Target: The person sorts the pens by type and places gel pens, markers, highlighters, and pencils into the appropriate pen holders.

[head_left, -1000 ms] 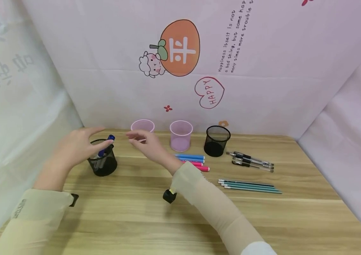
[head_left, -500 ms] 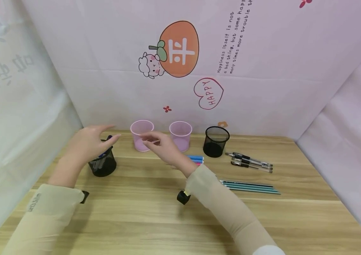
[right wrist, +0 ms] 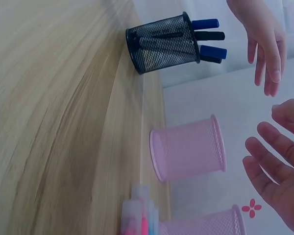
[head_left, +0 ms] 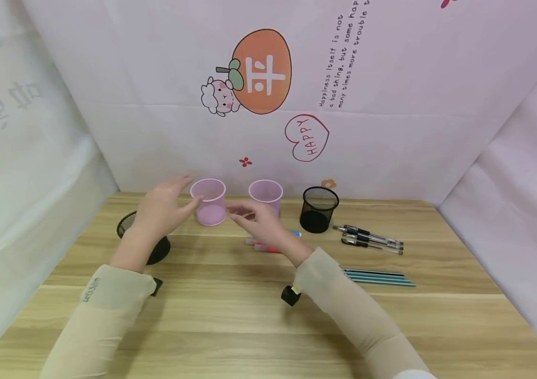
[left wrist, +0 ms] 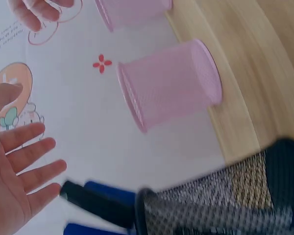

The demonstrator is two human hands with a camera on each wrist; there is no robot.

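Observation:
My left hand (head_left: pixel 161 208) hovers above and in front of a black mesh pen cup (head_left: pixel 158 252), its fingers apart and holding nothing. That cup contains several blue and black pens (right wrist: pixel 210 36), seen in the right wrist view but hidden behind the hand in the head view. Just right of the left fingertips stands a pink mesh cup (head_left: pixel 210 213). My right hand (head_left: pixel 264 225), loosely bent and without anything in it, is between this cup and a second pink mesh cup (head_left: pixel 267 190), which it partly covers. Beneath the right hand lie pink and blue markers (head_left: pixel 268 248).
Farther right stands another black mesh cup (head_left: pixel 317 213). Several black gel pens (head_left: pixel 370 239) lie beside it, with teal and black pencils (head_left: pixel 379 277) nearer the front. A printed white cloth (head_left: pixel 164 131) rises behind the wooden table (head_left: pixel 221 321).
Both hands have moved to the right. The left hand has gone from the left black cup's rim toward the first pink cup; the right hand has gone from the first pink cup toward the second.

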